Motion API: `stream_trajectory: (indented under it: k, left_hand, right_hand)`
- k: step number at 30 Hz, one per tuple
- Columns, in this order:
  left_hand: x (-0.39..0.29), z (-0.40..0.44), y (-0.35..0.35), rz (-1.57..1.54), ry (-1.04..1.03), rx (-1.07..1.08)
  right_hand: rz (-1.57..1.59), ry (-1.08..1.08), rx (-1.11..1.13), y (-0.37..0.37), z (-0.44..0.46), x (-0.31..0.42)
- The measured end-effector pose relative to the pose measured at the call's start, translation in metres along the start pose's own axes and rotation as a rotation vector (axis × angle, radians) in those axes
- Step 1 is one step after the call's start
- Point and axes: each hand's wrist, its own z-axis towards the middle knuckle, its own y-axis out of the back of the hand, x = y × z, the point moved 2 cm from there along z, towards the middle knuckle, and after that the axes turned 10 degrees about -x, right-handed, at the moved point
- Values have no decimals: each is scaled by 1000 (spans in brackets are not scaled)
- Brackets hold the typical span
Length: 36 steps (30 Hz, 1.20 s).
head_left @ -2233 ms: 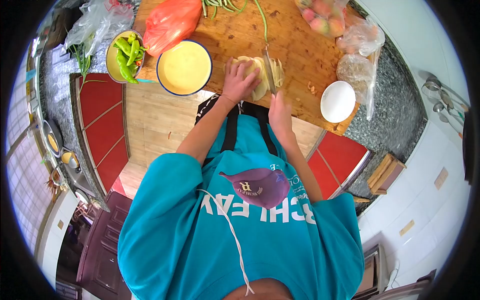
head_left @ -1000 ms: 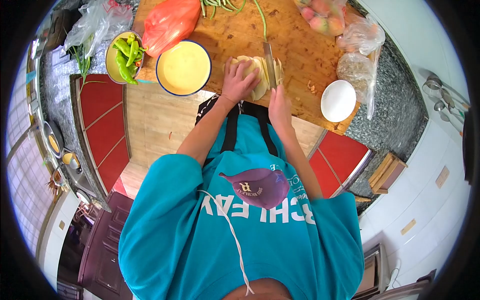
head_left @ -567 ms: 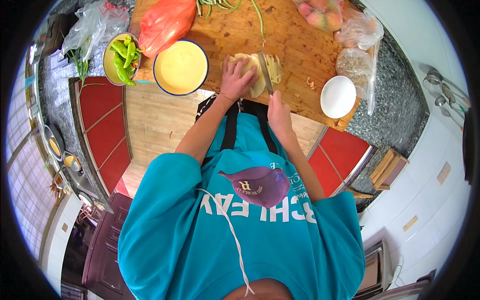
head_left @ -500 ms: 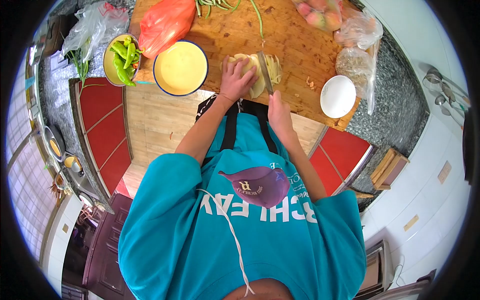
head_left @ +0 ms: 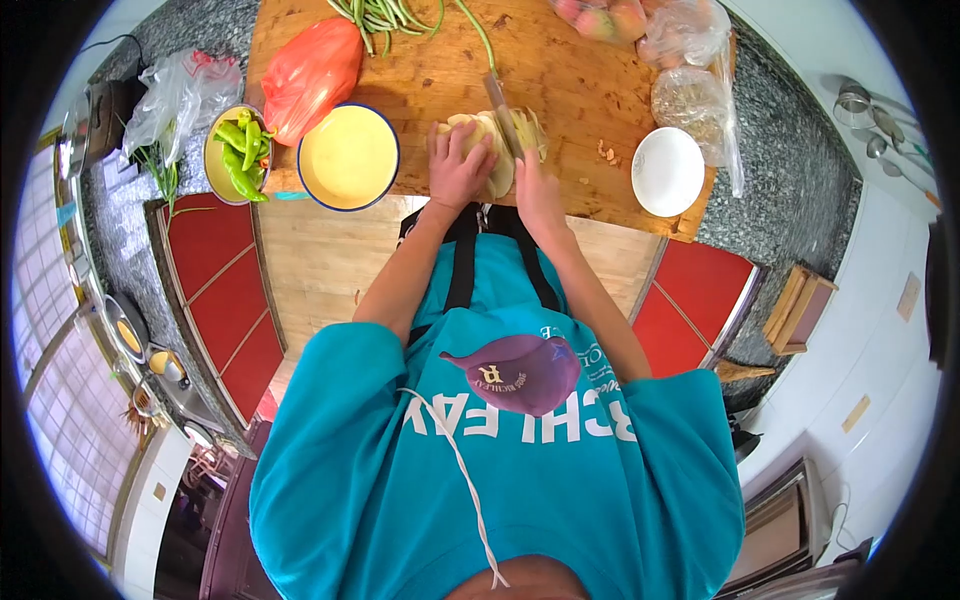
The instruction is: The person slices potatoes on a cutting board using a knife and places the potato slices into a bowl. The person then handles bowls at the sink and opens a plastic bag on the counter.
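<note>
Pale potato slices point(head_left: 490, 180) lie in an overlapping pile on the wooden board near its front edge. My left hand point(head_left: 461, 170) presses down on the pile, its fingers curved over the slices and holding them. In my right hand point(head_left: 540, 200) is the handle of a kitchen knife point(head_left: 503, 115), with the fingers wrapped round it. The blade stands at the right side of the slices, its tip pointing away from me. Cut potato strips point(head_left: 533, 130) lie just right of the blade. My fingers hide part of the pile.
Left of my hands stand a yellow enamel basin point(head_left: 348, 158) and a bowl of green peppers point(head_left: 240, 155). A red plastic bag point(head_left: 313, 75) and green beans point(head_left: 385, 15) lie behind. At right are a white bowl point(head_left: 668, 172) and clear bags point(head_left: 690, 105) on the wooden board point(head_left: 590, 100).
The view has shifted, so the board and its things sit lower and further left. The knife blade leans more to the left. Both hands keep their holds.
</note>
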Motion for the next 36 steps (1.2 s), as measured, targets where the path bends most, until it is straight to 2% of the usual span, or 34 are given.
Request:
stream_trajectory:
  k: [1,3,6,22,29,31,33,36]
  left_hand:
    - [0,-1,1,0,10,3]
    - [-1,-1,3,1,24,7]
    - [-4,-2,5,27,39,3]
    - [-1,-4,4,49,14,-8]
    - [0,-7,2,45,16,-33]
    - [-1,-8,4,32,21,-24]
    - [0,-6,5,24,28,-21]
    - [-1,-4,10,0,24,-19]
  right_hand:
    - [3,-2,-3,4,-6,-5]
    - [-93,169,-109,14,-21,-10]
    - [-17,228,-137,21,-36,-14]
    - [-121,90,34,1,-51,-21]
    - [-97,149,-49,-39,12,-13]
    - [-73,185,-63,-29,14,-4]
    - [-62,44,40,-8,1,-1]
    - [-60,110,-25,12,-26,4]
